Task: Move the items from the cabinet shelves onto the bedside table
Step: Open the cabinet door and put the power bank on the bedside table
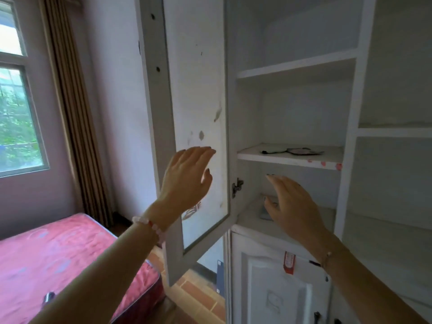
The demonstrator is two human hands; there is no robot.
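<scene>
I judge the job barely begun: my left hand rests flat on the open cabinet door, my right hand, grip wide and empty, nears a flat grey item at its 10 o'clock, dark items wait above.

Single head view, close, facing open cabinet, angled slightly downward.

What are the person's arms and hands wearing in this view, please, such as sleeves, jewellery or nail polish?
Both forearms are bare, with no sleeves in view. The left hand has a bracelet of pale pink round beads with one red bead at its wrist. The right hand has a thin chain bracelet at its wrist, with a small dark piece on it. The fingers of both hands carry dark nail polish.
</scene>
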